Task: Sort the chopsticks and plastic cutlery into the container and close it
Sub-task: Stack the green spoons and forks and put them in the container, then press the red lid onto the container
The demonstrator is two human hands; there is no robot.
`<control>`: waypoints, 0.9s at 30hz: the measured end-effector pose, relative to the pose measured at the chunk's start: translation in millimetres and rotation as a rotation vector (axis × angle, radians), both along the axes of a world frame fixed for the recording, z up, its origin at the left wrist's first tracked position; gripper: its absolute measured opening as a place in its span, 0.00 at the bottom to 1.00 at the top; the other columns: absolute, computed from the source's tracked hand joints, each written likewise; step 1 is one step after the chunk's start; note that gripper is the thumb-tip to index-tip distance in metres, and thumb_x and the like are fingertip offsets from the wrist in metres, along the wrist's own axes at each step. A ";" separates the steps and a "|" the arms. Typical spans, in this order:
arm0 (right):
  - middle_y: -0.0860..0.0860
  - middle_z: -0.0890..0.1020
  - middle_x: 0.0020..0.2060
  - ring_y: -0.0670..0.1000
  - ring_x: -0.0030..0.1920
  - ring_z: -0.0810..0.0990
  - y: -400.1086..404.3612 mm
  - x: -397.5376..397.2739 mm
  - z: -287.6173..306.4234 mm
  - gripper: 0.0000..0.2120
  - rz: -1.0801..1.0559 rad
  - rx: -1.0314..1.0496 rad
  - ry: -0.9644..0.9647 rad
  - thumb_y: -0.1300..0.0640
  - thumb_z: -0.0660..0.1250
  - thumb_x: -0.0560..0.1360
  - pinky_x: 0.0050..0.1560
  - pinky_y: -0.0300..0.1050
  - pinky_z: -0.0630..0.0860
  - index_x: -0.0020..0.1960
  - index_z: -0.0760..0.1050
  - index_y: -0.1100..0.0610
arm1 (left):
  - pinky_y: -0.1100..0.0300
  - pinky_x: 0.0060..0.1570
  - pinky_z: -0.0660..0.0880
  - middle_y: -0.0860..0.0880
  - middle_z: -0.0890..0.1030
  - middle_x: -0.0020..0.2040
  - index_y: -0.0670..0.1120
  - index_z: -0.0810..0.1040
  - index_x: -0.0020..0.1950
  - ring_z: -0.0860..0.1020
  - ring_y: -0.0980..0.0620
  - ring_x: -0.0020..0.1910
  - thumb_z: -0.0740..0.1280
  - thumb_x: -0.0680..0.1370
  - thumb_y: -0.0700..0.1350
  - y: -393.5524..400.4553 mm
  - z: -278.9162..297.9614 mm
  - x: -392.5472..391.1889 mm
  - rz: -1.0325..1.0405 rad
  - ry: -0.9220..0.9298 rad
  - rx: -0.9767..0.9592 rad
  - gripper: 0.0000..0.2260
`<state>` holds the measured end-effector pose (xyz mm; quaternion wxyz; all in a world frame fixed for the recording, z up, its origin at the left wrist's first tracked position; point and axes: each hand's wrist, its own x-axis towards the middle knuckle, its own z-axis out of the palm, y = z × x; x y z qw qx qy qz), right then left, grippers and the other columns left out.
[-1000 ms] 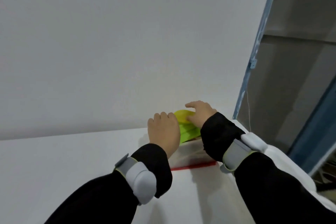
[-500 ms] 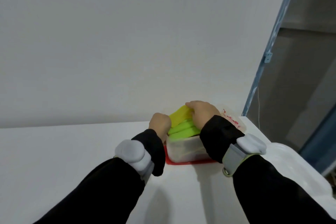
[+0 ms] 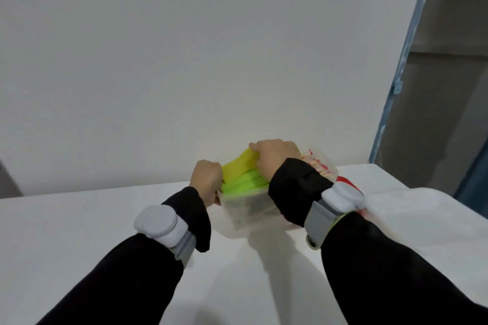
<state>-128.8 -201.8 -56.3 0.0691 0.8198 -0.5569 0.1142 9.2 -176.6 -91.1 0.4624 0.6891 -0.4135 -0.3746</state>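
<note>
Broadly, a white bench point(image 3: 79, 245) against a pale wall carries a clear container point(image 3: 245, 208) near its far edge, packed with yellow and green plastic cutlery point(image 3: 243, 177) and red-tipped chopsticks point(image 3: 315, 163). The right hand point(image 3: 274, 155) has its grip curled over the cutlery, and the left hand point(image 3: 206, 179) has its grip curled at the container's left rim.
</note>
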 end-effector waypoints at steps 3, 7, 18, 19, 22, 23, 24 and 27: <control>0.51 0.76 0.63 0.56 0.64 0.72 18.8 36.1 -7.6 0.19 0.034 0.009 0.028 0.56 0.54 0.79 0.64 0.51 0.62 0.69 0.68 0.45 | 0.63 0.15 0.70 0.43 0.68 0.29 0.41 0.67 0.33 0.78 0.49 0.29 0.56 0.78 0.35 24.1 -6.3 49.9 0.016 -0.043 0.002 0.13; 0.52 0.73 0.63 0.57 0.63 0.71 49.9 92.6 -33.9 0.24 0.064 0.032 -0.029 0.56 0.56 0.78 0.62 0.53 0.63 0.74 0.57 0.47 | 0.59 0.15 0.69 0.42 0.67 0.28 0.39 0.68 0.34 0.68 0.50 0.13 0.56 0.78 0.35 59.8 -11.0 105.5 -0.019 -0.119 0.029 0.13; 0.51 0.76 0.63 0.54 0.63 0.74 67.7 122.1 -50.6 0.18 0.019 0.178 -0.210 0.56 0.57 0.77 0.66 0.52 0.65 0.67 0.67 0.49 | 0.51 0.56 0.70 0.40 0.77 0.55 0.39 0.73 0.57 0.75 0.41 0.56 0.52 0.82 0.42 53.6 -17.1 86.9 -0.293 -0.869 -0.169 0.13; 0.51 0.77 0.61 0.54 0.62 0.75 68.5 123.5 -49.6 0.17 0.026 0.175 -0.215 0.56 0.57 0.77 0.65 0.53 0.66 0.65 0.68 0.49 | 0.51 0.57 0.70 0.41 0.77 0.55 0.40 0.73 0.57 0.75 0.41 0.56 0.52 0.82 0.42 54.3 -18.5 84.1 -0.286 -0.864 -0.159 0.13; 0.50 0.76 0.62 0.55 0.61 0.76 66.6 125.4 -51.2 0.15 0.032 0.174 -0.172 0.54 0.54 0.79 0.64 0.54 0.67 0.64 0.69 0.48 | 0.52 0.57 0.69 0.41 0.77 0.57 0.42 0.73 0.59 0.75 0.41 0.57 0.51 0.83 0.43 50.5 -27.5 86.9 -0.276 -0.787 -0.123 0.13; 0.50 0.75 0.62 0.55 0.61 0.76 66.2 127.1 -54.2 0.15 0.023 0.191 -0.154 0.54 0.53 0.79 0.64 0.54 0.67 0.64 0.69 0.48 | 0.53 0.56 0.69 0.41 0.77 0.56 0.42 0.73 0.59 0.75 0.41 0.57 0.51 0.83 0.44 49.3 -31.9 89.5 -0.293 -0.765 -0.101 0.13; 0.50 0.75 0.62 0.55 0.61 0.76 66.0 128.1 -52.1 0.14 0.017 0.182 -0.143 0.53 0.53 0.79 0.63 0.54 0.68 0.63 0.69 0.48 | 0.54 0.54 0.69 0.40 0.78 0.56 0.42 0.73 0.59 0.75 0.40 0.56 0.51 0.83 0.44 48.9 -29.1 91.4 -0.301 -0.766 -0.096 0.14; 0.50 0.75 0.62 0.55 0.61 0.75 65.3 130.2 -52.1 0.14 -0.009 0.192 -0.121 0.53 0.53 0.79 0.63 0.55 0.67 0.63 0.69 0.49 | 0.55 0.51 0.68 0.40 0.78 0.56 0.42 0.73 0.59 0.75 0.40 0.55 0.52 0.83 0.45 49.6 -26.7 92.9 -0.333 -0.784 -0.096 0.14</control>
